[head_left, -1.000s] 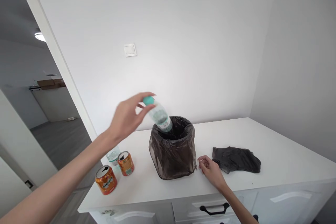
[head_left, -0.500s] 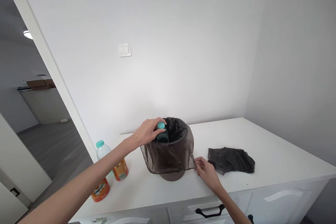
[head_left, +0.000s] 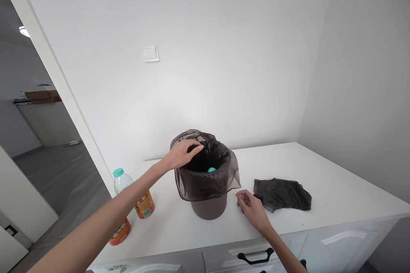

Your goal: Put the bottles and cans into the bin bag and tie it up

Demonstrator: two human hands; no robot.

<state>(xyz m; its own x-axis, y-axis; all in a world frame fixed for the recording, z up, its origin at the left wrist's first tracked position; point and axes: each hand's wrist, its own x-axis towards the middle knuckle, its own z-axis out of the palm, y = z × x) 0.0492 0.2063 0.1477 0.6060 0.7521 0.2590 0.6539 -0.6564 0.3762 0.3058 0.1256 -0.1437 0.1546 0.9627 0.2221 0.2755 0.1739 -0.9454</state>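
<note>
A grey-brown trash bin (head_left: 209, 209) stands on the white counter, lined with a dark see-through bag (head_left: 205, 185) folded over its rim. Inside it, a bottle's turquoise cap (head_left: 212, 169) shows; the bottle's body is hidden. My left hand (head_left: 185, 152) hovers over the bin's left rim, thumb and fingers apart, with nothing in it. To the right of the bin, my right hand (head_left: 251, 210) is just above the counter, its fingers loosely curled and a small gap at the tips, clear of the bag.
Left of the bin stand a clear bottle with a turquoise cap (head_left: 118, 172) and an orange label, and another orange-labelled container (head_left: 145, 205), both partly behind my left forearm. A crumpled dark bag (head_left: 283, 195) lies at right. A wall (head_left: 224, 51) rises behind the counter (head_left: 265, 158).
My left hand let go of the bottle, which dropped into the bin. My right hand released the bag's edge. The bag's back edge has risen and its front hangs higher.
</note>
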